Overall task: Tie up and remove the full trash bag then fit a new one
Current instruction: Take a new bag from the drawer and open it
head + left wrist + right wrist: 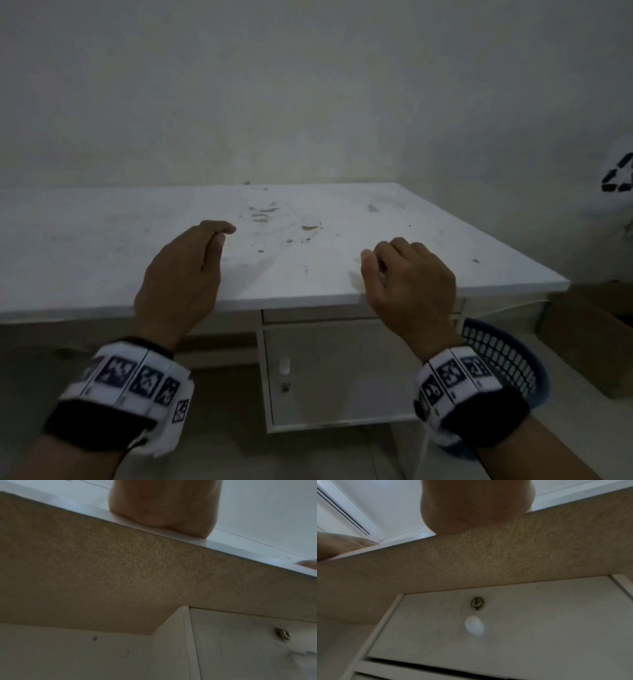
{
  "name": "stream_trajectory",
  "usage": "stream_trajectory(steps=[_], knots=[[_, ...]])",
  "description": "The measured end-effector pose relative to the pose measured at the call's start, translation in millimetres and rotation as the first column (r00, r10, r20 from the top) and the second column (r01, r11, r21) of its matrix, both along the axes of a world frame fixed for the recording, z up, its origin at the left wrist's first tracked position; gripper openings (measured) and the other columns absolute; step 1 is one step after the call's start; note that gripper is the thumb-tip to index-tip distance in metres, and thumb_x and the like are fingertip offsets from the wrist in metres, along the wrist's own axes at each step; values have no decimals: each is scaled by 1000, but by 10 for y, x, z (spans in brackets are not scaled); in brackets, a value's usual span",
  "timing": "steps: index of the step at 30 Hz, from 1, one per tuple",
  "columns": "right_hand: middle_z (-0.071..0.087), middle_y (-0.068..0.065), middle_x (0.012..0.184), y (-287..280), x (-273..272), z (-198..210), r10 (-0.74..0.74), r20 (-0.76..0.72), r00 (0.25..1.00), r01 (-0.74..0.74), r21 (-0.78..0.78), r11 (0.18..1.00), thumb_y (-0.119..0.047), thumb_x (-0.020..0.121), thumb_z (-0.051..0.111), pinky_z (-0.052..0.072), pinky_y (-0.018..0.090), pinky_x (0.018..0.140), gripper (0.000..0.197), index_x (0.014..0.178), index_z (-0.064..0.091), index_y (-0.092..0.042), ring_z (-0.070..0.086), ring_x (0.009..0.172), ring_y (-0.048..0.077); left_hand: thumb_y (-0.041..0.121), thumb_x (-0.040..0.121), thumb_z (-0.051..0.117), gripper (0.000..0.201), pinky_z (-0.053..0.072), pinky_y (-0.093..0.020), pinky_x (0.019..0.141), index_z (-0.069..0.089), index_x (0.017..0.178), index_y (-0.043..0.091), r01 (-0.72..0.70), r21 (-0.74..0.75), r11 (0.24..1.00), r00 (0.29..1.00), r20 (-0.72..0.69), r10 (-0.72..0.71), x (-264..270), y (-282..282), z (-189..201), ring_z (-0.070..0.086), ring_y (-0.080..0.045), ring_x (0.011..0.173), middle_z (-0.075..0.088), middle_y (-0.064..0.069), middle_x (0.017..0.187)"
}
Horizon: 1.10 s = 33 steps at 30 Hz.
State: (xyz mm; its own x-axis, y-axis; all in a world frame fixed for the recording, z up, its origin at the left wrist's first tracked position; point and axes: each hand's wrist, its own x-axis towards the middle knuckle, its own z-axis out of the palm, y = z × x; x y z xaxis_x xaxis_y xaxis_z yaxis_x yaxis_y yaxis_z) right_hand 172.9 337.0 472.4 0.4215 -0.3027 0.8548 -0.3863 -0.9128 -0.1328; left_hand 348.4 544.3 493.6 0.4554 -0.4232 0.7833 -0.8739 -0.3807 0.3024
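Both my hands hover over the front edge of a white desk [102, 240]. My left hand [219, 236] has loosely curled fingers and holds nothing. My right hand [376, 255] is also loosely curled and empty, just above the desk's edge. A blue perforated basket [507, 359] stands on the floor beside the desk, partly hidden behind my right wrist. At the far right edge is a white bag with a black recycling mark [616, 181], mostly cut off. The wrist views show only each palm [163, 507] [471, 507] above the desk's edge; the fingers are hidden.
The desk top is stained and bare. Under it is a white cabinet door [342, 370] with a lock [477, 602] and a round white knob [474, 626]. A brown cardboard box [589, 339] sits on the floor at the right. A wall stands close behind the desk.
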Motion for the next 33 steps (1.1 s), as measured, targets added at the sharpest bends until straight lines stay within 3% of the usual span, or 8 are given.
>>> stream_trajectory(steps=[6, 9, 12, 17, 22, 25, 27, 33], knots=[[50, -3, 62, 183, -20, -163, 154, 324, 933, -153, -28, 988, -25, 91, 52, 33, 28, 54, 30, 64, 56, -14, 41, 61, 15, -14, 89, 38, 47, 43, -30, 75, 62, 119, 15, -68, -43, 997, 996, -60, 65, 12, 47, 6, 57, -30, 94, 51, -17, 115], [57, 4, 78, 427, -113, -324, 145, 288, 947, -97, -174, 980, -25, 89, 55, 33, 34, 69, 23, 71, 61, -12, 44, 78, 21, -16, 85, 40, 51, 39, -31, 66, 64, 116, 17, -55, -50, 997, 994, -102, 50, -22, 86, 35, 51, -26, 76, 46, -17, 119], [51, 2, 72, 568, -186, -658, 350, 152, 924, -307, -245, 920, -22, 88, 55, 33, 30, 63, 22, 69, 58, -13, 43, 69, 18, -2, 91, 46, 36, 40, -33, 65, 65, 113, 19, -103, -79, 991, 994, -48, 100, -52, 84, 22, 55, -28, 79, 48, -13, 120], [46, -12, 53, 245, -86, -1041, 214, 54, 975, -218, 401, 890, -35, 96, 50, 31, 24, 48, 33, 67, 51, -19, 43, 47, 4, 27, 96, 49, 21, 39, -33, 73, 61, 113, 23, -197, -56, 979, 977, -92, 191, -85, 58, 22, 56, -25, 89, 54, -5, 117], [66, 12, 118, -57, 152, -850, -44, -134, 990, 116, 592, 798, -55, 96, 41, 46, 29, 78, 62, 135, 48, -7, 64, 104, 30, 37, 95, 48, 22, 39, -32, 73, 60, 109, 26, -207, -43, 977, 972, -125, 200, -64, 37, 31, 50, -20, 84, 56, -1, 104], [70, 14, 81, -73, 309, -749, -220, -124, 968, 248, 296, 922, -25, 90, 60, 29, 19, 48, 22, 90, 70, -5, 66, 68, 28, 41, 95, 47, 23, 38, -32, 71, 60, 105, 26, -215, -40, 976, 969, -133, 209, -55, 27, 23, 49, -19, 81, 53, 2, 94], [50, 5, 42, -15, 321, -707, -311, -110, 944, 318, 49, 947, 3, 59, 59, 3, 10, 58, 25, 40, 54, -12, 46, 31, 19, 43, 95, 47, 24, 38, -32, 69, 61, 103, 25, -226, -38, 973, 966, -135, 219, -62, 28, 24, 50, -19, 79, 54, 2, 90], [61, 11, 58, 144, 144, -626, -250, -393, 885, 263, -22, 964, 1, 75, 32, 24, 19, 50, 35, 60, 63, -4, 59, 43, 25, 43, 96, 45, 29, 38, -32, 69, 61, 103, 20, -225, -39, 974, 965, -147, 217, -91, 44, 41, 51, -20, 78, 58, 0, 88]])
